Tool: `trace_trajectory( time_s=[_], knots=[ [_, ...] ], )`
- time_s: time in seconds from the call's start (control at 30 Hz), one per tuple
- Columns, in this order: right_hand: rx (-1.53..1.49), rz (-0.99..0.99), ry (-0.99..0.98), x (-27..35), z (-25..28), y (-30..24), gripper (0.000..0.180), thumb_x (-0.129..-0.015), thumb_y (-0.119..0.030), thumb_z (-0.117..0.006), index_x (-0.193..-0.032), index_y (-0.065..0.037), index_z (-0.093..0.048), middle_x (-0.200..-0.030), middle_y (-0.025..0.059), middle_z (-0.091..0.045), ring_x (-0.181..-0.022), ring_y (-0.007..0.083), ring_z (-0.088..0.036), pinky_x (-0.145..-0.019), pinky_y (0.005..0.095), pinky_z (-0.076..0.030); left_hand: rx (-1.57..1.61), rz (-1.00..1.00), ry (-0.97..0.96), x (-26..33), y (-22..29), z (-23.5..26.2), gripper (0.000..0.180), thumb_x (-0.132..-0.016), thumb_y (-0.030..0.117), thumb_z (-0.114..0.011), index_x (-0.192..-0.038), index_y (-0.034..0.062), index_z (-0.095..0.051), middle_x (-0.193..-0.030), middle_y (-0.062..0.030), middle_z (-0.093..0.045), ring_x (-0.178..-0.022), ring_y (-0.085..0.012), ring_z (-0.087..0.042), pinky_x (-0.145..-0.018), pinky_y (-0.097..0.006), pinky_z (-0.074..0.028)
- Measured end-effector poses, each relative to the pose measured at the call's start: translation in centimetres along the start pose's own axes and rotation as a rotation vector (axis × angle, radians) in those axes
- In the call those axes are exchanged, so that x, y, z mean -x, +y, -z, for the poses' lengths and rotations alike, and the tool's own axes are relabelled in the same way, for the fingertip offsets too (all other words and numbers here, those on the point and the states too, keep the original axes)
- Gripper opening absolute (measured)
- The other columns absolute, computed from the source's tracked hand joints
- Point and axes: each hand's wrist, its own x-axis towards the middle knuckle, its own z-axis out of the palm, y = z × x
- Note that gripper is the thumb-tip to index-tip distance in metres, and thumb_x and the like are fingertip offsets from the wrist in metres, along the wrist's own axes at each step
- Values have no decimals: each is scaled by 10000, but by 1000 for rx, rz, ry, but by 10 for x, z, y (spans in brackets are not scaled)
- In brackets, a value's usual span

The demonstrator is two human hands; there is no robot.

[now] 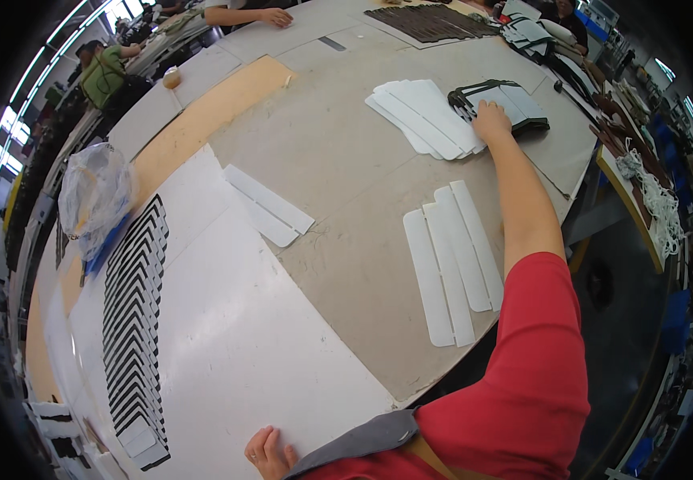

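My right arm stretches far across the table, and my right hand (492,122) bends its fingers onto a pile of black-edged grey panels (522,104), pinching at the left part. Just left of that hand lies a fanned stack of white strip-shaped pieces (422,118). Nearer to me, beside the right forearm, several long white strips (442,268) lie side by side. My left hand (270,454) rests on the white board (226,336) by the table's near edge, fingers apart and slightly bent, holding nothing. More white strips (266,206) lie partly over the board's far edge.
A long overlapping row of black-and-white pieces (134,320) runs along the left. Behind it sits a clear plastic bag (97,192). Brown strips (430,22) lie at the far side. Another person's hand (276,18) rests at the far edge. White cords (660,208) hang at the right.
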Motion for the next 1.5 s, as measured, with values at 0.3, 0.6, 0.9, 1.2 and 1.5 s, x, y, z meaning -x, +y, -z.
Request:
trace_trajectory(
  time_s=[0.3, 0.6, 0.9, 1.2, 1.5],
  knots=[
    [-342, 101, 79, -22, -5, 35, 257, -791, -272, -605, -923, -53, -631, -865, 143, -651, -851, 300, -619, -753, 381, -469, 2, -1, 17, 0, -1, -2, 299, -831, 229, -524, -1056, 35, -557, -1109, -121, -531, -1041, -284, -474, -914, -403, -345],
    [-544, 3, 232, -23, -4, 66, 327, -856, -335, -500, -963, -60, -640, -930, 176, -635, -889, 370, -585, -786, 400, -451, 44, 41, 23, -7, 11, 3, 295, -857, 247, -497, -1048, 31, -559, -1106, -126, -536, -1040, -287, -476, -913, -407, -339],
    [-1362, -168, 683, 9, 113, 104, 340, -848, -258, -618, -1022, 34, -628, -897, 87, -652, -819, 154, -588, -742, 279, -456, 154, 31, -25, -19, 23, 16, 306, -804, 121, -517, -1091, 16, -536, -1135, -133, -528, -1076, -300, -465, -942, -420, -302],
    [-1755, 244, 619, 177, 289, 33, 372, -835, -244, -641, -1110, -2, -572, -936, 80, -646, -815, 138, -619, -652, 245, -478, 396, -12, 92, -21, 26, 24, 276, -907, 146, -418, -1121, 7, -520, -1165, -135, -524, -1117, -272, -460, -967, -392, -323],
    [-1290, 1347, -455, 456, 221, -152, 233, -839, -178, -644, -1019, -35, -604, -938, 114, -590, -654, 179, -570, -595, 249, -445, 2214, 447, -187, -48, -12, 31, 603, -954, 507, -227, -1295, 38, -394, -1241, -128, -500, -1141, -245, -479, -981, -375, -369]
  ],
)
